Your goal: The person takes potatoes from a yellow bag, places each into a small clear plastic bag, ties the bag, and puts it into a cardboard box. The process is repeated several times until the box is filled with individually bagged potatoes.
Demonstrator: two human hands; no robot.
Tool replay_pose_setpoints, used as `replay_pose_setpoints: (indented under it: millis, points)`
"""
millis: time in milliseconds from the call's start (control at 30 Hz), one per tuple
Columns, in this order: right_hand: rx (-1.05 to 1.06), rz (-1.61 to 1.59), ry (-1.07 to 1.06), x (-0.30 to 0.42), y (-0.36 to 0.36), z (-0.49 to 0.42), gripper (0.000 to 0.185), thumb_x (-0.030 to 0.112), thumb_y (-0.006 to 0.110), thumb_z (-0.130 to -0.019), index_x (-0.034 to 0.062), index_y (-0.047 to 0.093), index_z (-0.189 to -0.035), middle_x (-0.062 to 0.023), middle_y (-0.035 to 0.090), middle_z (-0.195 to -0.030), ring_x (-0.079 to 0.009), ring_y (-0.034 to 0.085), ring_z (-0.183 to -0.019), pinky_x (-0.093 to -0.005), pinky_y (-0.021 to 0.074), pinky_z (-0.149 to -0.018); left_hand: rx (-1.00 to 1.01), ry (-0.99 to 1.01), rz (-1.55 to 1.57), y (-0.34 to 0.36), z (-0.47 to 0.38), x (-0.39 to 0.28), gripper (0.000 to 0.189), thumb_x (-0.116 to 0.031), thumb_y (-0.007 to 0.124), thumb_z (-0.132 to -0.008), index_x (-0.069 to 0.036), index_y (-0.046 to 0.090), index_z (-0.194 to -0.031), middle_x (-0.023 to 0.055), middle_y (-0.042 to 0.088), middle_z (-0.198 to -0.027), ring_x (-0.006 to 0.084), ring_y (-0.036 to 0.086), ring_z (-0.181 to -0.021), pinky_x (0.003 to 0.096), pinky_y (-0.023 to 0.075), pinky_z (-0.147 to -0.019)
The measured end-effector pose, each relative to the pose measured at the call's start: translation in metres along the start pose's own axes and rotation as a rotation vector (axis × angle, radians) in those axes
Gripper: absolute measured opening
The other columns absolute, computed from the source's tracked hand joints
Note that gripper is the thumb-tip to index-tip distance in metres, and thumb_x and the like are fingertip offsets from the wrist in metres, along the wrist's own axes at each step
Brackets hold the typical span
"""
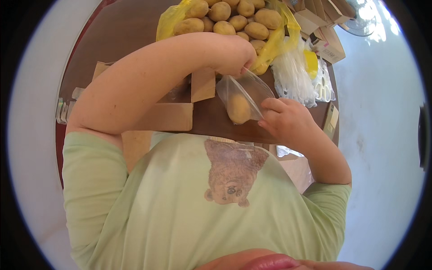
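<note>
Between my two hands hangs a clear plastic bag (258,88), its mouth stretched into an opening. A single potato (239,108) rests inside, low in the bag, over the table's near edge. My left hand (236,55) pinches the far side of the rim, its forearm crossing in front of the potatoes. On the near right side of the rim, my right hand (285,116) grips the plastic with thumb and fingers. Just beyond my left hand, a yellow plastic bag (167,22) lies open, heaped with several potatoes (220,11).
An open cardboard box (165,116) stands at the left, partly hidden by my left arm. To the right lie a bundle of clear plastic bags (292,72), a yellow roll (310,64), white-handled scissors (324,89) and a phone (330,119). Cardboard boxes (329,44) are stacked at the far right.
</note>
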State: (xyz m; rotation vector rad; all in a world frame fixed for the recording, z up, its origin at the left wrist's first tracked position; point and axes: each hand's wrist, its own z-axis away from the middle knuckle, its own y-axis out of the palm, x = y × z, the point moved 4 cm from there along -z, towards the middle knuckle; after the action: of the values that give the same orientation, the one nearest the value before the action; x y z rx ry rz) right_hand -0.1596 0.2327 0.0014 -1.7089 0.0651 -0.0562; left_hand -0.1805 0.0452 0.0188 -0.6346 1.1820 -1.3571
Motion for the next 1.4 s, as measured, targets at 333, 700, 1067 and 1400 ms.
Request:
replay_pose_setpoints:
  millis: [333, 700, 1067, 1400]
  points:
    - [-0.082, -0.178, -0.011, -0.009, -0.006, -0.009, 0.014, 0.019, 0.072, -0.077, 0.0093, 0.062, -0.075, -0.0032, 0.058, -0.088, -0.023, 0.058, -0.077, -0.0344, 0.0502, -0.068, 0.088, -0.051, 0.336, -0.009, 0.012, 0.018, 0.012, -0.009, 0.063, -0.084, -0.004, 0.062, -0.094, 0.0039, 0.062, -0.084, 0.013, 0.061, -0.07, 0.0287, 0.0502, -0.063]
    - [-0.22, -0.311, 0.105, -0.029, -0.016, -0.005, 0.016, 0.01, 0.076, -0.073, 0.0044, 0.061, -0.073, -0.0063, 0.06, -0.081, -0.0275, 0.06, -0.07, -0.0369, 0.0499, -0.06, 0.03, 0.025, 0.619, -0.009, 0.033, 0.013, 0.019, -0.002, 0.059, -0.082, -0.003, 0.059, -0.101, 0.0014, 0.059, -0.086, 0.0089, 0.055, -0.065, 0.0242, 0.0469, -0.058]
    - [-0.324, -0.399, 0.174, -0.039, -0.011, -0.004, 0.018, 0.003, 0.076, -0.071, 0.0016, 0.058, -0.071, -0.0101, 0.063, -0.083, -0.028, 0.063, -0.071, -0.0345, 0.0513, -0.062, 0.018, 0.017, 0.753, 0.0, 0.036, 0.016, 0.023, -0.002, 0.06, -0.085, -0.002, 0.059, -0.108, 0.0013, 0.06, -0.083, 0.0084, 0.056, -0.065, 0.0233, 0.0486, -0.058]
    - [-0.324, -0.483, 0.252, -0.044, -0.011, -0.006, 0.016, -0.002, 0.072, -0.072, 0.0011, 0.056, -0.073, -0.0099, 0.061, -0.081, -0.0252, 0.062, -0.069, -0.0311, 0.0501, -0.062, -0.286, 0.237, 0.342, 0.013, 0.04, 0.008, 0.027, -0.009, 0.066, -0.082, -0.002, 0.061, -0.107, 0.0059, 0.064, -0.084, 0.0183, 0.063, -0.072, 0.0304, 0.0519, -0.067]
